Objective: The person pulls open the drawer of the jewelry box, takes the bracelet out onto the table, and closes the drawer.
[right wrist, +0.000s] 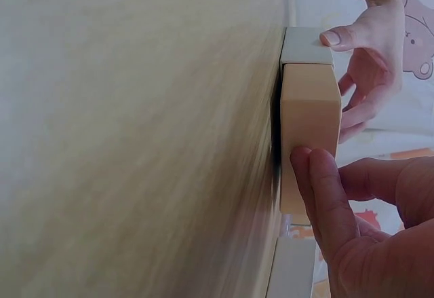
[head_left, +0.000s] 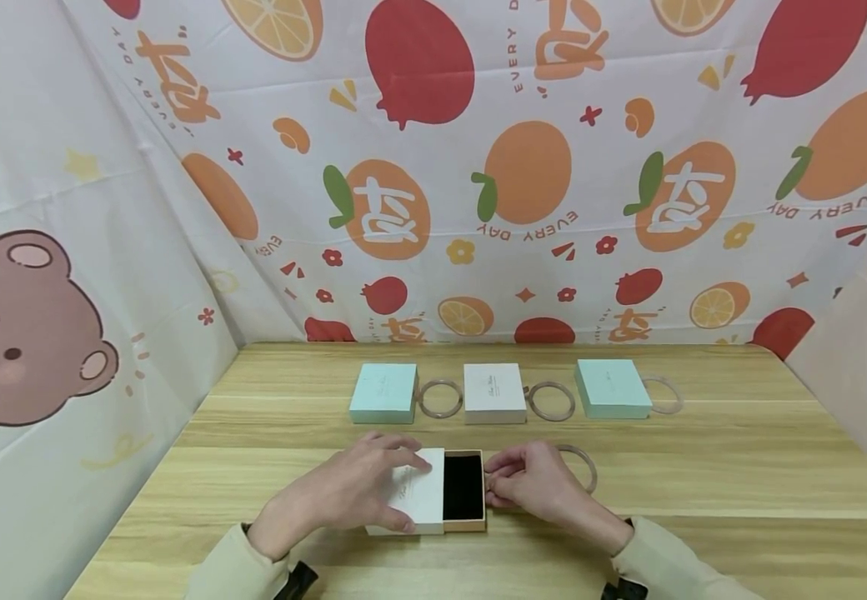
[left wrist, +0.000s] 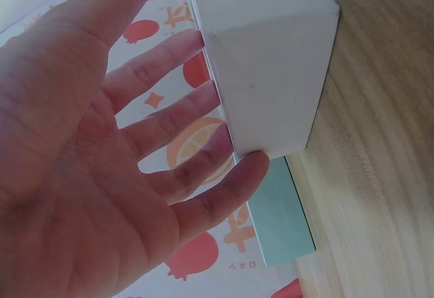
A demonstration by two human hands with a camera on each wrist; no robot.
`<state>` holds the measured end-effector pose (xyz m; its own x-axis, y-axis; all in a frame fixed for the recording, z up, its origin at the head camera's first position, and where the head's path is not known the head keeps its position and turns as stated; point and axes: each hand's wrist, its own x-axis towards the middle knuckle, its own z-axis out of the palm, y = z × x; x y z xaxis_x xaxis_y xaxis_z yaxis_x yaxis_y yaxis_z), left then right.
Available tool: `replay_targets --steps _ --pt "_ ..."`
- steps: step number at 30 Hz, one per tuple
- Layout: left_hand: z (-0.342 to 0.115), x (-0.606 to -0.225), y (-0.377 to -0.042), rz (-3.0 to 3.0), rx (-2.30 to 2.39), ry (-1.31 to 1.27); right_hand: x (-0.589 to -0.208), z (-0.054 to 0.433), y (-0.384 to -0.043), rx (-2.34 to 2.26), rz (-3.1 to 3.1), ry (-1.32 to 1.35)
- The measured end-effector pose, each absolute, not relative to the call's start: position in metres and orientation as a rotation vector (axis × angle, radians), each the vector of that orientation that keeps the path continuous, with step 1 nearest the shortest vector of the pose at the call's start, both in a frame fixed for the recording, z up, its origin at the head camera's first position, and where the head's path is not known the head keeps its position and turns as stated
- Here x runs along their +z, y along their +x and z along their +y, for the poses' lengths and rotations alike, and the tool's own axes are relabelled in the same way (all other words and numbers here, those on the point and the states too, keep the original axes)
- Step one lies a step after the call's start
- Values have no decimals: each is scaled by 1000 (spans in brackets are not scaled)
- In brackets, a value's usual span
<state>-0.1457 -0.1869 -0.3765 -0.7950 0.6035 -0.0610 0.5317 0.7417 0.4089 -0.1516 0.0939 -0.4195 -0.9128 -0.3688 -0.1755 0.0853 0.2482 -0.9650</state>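
A white slide-out gift box (head_left: 420,493) lies at the near middle of the table, its tan inner tray (head_left: 465,526) drawn partly out to the right. Black lining (head_left: 463,487) shows in the tray. My left hand (head_left: 354,483) holds the white sleeve, thumb on the near edge and fingers across the top. At the tray's outer end, my right hand (head_left: 531,479) pinches the end wall; in the right wrist view its fingertips (right wrist: 324,165) lie against the tan face. A translucent bangle (head_left: 589,468) lies just behind the right hand, partly hidden by it.
Along the back stand a mint box (head_left: 383,392), a white box (head_left: 494,392) and another mint box (head_left: 613,387). Beside each lies a bangle: left (head_left: 441,398), middle (head_left: 551,401) and right (head_left: 662,395). A fruit-print cloth (head_left: 523,275) hangs behind the table.
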Motion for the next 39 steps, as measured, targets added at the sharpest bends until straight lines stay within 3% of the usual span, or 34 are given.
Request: replay_targets --steps 39 --pt "-187 -379 -146 2745 575 885 -418 78 -151 -1713 2150 -235"
